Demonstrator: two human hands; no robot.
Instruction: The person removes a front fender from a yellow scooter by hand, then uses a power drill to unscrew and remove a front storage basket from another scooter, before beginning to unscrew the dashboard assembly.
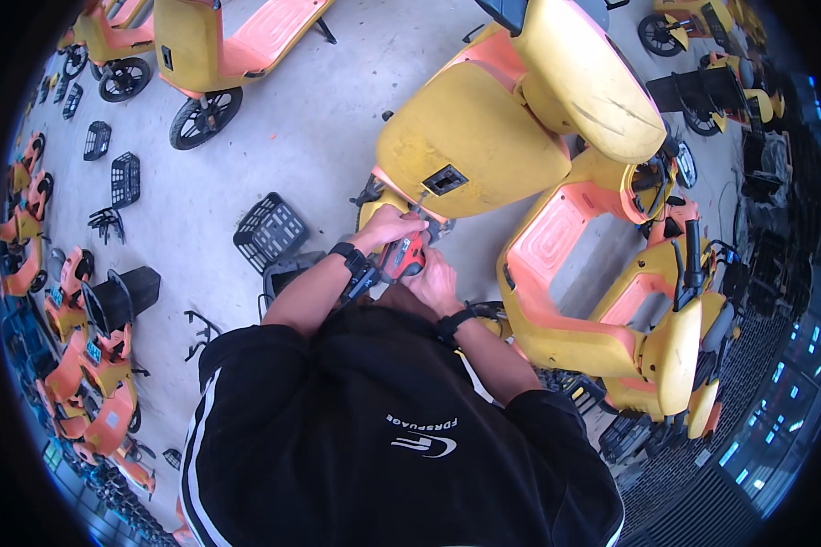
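Observation:
My left hand (388,226) and my right hand (435,281) are both wrapped around a red and black power driver (405,256). Its tip points up at the underside of a yellow scooter body panel (470,137), close to a dark rectangular opening (444,180). Both wrists wear black bands. My black shirt hides what lies below the hands.
A yellow and orange scooter (602,301) stands right beside me. Black plastic baskets (270,230) lie on the grey concrete floor (283,128) to the left. More scooters (201,55) and orange and yellow parts (91,365) ring the area.

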